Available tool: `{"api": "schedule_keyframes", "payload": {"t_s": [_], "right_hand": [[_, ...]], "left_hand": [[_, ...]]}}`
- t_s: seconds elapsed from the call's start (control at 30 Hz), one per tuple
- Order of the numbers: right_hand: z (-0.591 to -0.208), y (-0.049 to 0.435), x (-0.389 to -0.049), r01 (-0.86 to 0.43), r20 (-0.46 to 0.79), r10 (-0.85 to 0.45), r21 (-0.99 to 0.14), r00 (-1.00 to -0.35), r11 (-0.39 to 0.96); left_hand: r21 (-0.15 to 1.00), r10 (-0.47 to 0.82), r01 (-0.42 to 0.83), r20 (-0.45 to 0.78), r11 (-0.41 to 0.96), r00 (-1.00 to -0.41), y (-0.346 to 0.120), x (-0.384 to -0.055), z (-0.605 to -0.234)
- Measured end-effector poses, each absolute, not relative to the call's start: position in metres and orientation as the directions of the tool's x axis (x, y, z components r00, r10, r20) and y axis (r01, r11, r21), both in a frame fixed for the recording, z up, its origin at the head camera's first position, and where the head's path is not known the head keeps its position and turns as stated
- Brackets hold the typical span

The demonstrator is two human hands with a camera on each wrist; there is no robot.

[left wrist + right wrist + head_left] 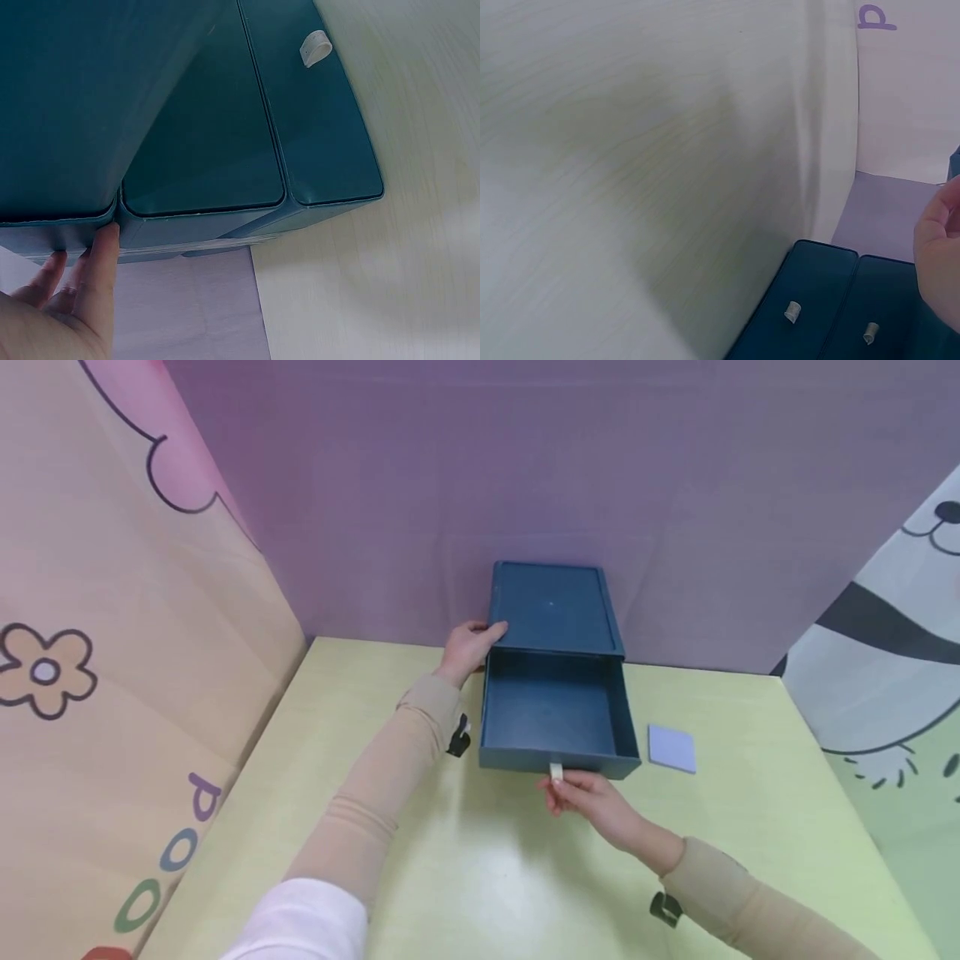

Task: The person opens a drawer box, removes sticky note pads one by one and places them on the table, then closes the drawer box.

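Observation:
A dark blue drawer cabinet (555, 606) stands against the purple backdrop, its top drawer (555, 706) pulled well out toward me. My left hand (468, 647) steadies the cabinet's left side, thumb over the top edge. In the left wrist view the straight fingers (97, 285) of that hand press on the cabinet's side wall, beside the extended drawer. At the drawer's front, my right hand (592, 802) pinches the small white pull tab (556, 772) between thumb and finger. The right wrist view catches only part of this hand (941, 255), with the tab hidden.
Right of the cabinet, a flat lilac square (671, 748) lies on the pale yellow table (495, 877). Lower drawers with white tabs (793, 311) show beneath the open one. Printed cloth walls (150, 635) enclose the table at left, back and right.

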State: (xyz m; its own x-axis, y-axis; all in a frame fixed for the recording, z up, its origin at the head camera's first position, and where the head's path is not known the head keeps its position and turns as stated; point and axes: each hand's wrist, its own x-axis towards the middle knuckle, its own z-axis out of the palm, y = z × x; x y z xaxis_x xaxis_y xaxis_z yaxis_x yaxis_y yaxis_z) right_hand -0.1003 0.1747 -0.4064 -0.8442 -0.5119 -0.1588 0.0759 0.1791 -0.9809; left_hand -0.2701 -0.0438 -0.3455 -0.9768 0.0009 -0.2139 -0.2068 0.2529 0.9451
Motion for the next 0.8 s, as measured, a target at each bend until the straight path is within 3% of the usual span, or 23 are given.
{"api": "schedule_keyframes", "payload": {"t_s": [0.43, 0.8], "right_hand": [[-0.403, 0.172, -0.108, 0.137, -0.186, -0.502, -0.982, -0.845, 0.133], [-0.405, 0.167, -0.113, 0.118, -0.169, -0.493, -0.984, -0.854, 0.132]], "left_hand": [[0.950, 0.005, -0.201, -0.209, 0.238, -0.978, -0.045, -0.269, -0.349], [0.953, -0.001, -0.193, -0.199, 0.234, -0.980, -0.045, -0.268, -0.349]]}}
